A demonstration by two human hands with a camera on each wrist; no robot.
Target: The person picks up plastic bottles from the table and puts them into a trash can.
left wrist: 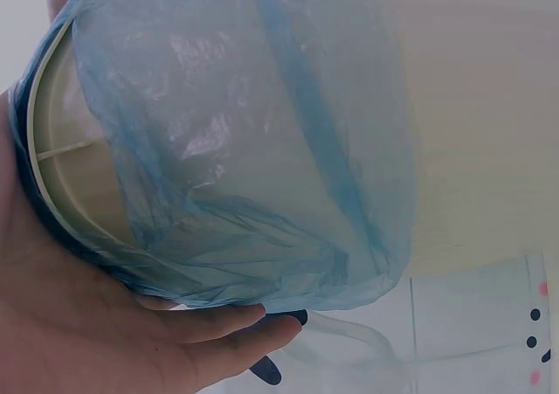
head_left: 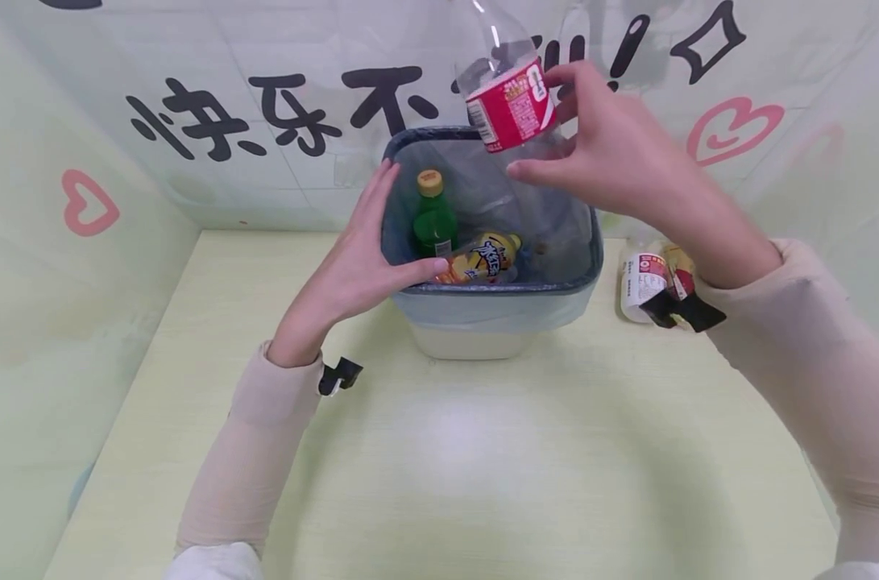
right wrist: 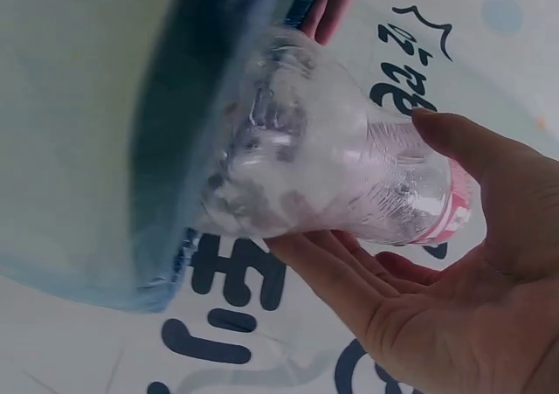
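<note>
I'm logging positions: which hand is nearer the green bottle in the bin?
Left. The left hand touches the bin's rim, close beside the green bottle; the right hand is farther off, above the bin's other side, holding the clear bottle.

Head cam: above/behind left hand (head_left: 359,262) and right hand (head_left: 609,153), facing forward-down, widest. Left wrist: close behind hand, facing bin's (head_left: 497,312) outside. Right wrist: close, facing bottle (head_left: 513,109). All share bin; head/right share bottle.
</note>
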